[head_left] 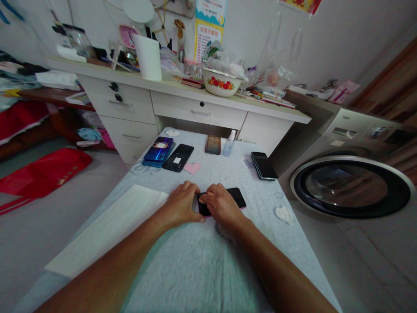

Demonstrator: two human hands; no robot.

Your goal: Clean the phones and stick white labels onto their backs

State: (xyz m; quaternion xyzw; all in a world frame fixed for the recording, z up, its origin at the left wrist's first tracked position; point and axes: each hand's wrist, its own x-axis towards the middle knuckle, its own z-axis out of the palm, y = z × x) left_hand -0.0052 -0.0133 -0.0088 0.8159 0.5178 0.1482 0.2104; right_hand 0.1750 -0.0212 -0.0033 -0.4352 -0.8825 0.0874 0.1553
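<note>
A dark smartphone point(237, 198) with a pinkish edge lies flat and crosswise on the cloth-covered table point(182, 269). My left hand point(184, 204) grips its left end, thumb at the near corner and fingers at the far one. My right hand point(223, 206) is closed over the left half of the screen, fingertips bunched together and pressed down. Something small and pale seems to be pinched there, but the fingers mostly hide it. Left of my hands, a long white paper sheet point(110, 230) reaches under my left forearm.
Beyond my hands lie a blue phone point(158, 148), a black phone or back cover point(179, 157), a blurred brown square point(213, 144) and a clear spray bottle point(229, 144). Stacked dark phones point(263, 165) lie at the right edge. A washing machine point(348, 152) stands right; a cluttered desk point(182, 89) stands behind.
</note>
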